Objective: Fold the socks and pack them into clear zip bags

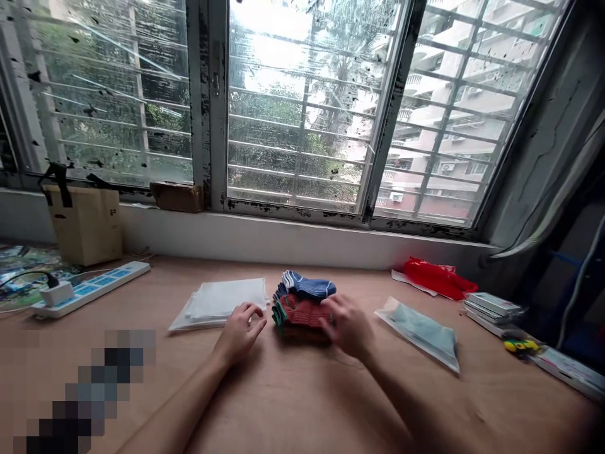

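Note:
A stack of folded socks (302,309) lies in the middle of the tan tabletop (288,397), with a blue striped pair (307,287) on top of red and green ones (297,313). My right hand (347,326) rests its fingertips against the right end of the stack and holds nothing I can make out. My left hand (239,333) hovers just left of the stack, fingers curved and empty. Behind it lies a white folded item in a clear plastic sleeve (220,304).
A blue-grey item in a plastic sleeve (420,334) and a red plastic bag (439,277) lie to the right, beside stacked booklets (491,308) and a yellow-green tool (520,345). A power strip (89,289) with a plugged-in charger lies left. Barred windows (302,107) stand behind the table.

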A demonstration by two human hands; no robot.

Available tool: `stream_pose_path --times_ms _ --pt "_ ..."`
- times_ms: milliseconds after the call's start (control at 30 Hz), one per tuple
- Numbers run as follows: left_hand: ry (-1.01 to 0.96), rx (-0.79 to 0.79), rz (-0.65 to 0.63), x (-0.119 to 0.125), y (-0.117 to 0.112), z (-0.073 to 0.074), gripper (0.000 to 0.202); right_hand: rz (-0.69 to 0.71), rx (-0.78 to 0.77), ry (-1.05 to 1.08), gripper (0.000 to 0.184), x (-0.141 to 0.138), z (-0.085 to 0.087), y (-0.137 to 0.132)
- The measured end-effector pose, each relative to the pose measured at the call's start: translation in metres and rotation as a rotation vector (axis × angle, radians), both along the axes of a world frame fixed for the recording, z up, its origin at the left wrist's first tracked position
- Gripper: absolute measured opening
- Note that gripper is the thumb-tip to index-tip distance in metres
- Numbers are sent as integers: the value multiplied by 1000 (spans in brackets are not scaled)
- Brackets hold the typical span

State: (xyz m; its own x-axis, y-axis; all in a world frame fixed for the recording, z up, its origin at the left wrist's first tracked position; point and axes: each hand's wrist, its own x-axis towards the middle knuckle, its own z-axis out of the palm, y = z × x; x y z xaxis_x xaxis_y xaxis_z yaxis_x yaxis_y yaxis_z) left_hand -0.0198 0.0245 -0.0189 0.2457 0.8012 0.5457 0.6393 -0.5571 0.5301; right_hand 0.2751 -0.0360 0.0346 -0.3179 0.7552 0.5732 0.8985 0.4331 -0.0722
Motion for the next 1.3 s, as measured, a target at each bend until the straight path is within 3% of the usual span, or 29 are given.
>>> stream_pose_path --times_ms 67,133,267,433,533,700,867,967,1133,1300 --pt "-5 7 8 -1 0 0 20 33 -24 -47 24 -34 -7 -2" --pt "-13 11 17 -2 0 -1 20 7 -46 -69 31 -50 -15 -1" --pt "-18 11 19 0 0 -3 20 -60 -85 -67 36 -52 -27 6" --pt "-50 26 12 8 -2 -5 28 -113 -72 -88 26 -52 -32 12" --pt "-53 86 -49 13 -11 0 46 -102 -57 -65 15 -53 -26 10" --pt "-22 246 -229 25 -32 13 76 -2 1 -10 17 -50 -3 -8" --pt "-13 267 -408 39 -50 16 99 50 -116 49 15 -43 14 -34" --pt "-143 178 -379 46 -59 19 81 107 -234 156 17 -36 15 -39" --pt "-442 -214 -465 52 -66 25 57 236 -459 357 15 -27 7 -34" --pt "-418 -391 -448 52 -59 25 31 406 -889 601 26 -21 -6 -27"
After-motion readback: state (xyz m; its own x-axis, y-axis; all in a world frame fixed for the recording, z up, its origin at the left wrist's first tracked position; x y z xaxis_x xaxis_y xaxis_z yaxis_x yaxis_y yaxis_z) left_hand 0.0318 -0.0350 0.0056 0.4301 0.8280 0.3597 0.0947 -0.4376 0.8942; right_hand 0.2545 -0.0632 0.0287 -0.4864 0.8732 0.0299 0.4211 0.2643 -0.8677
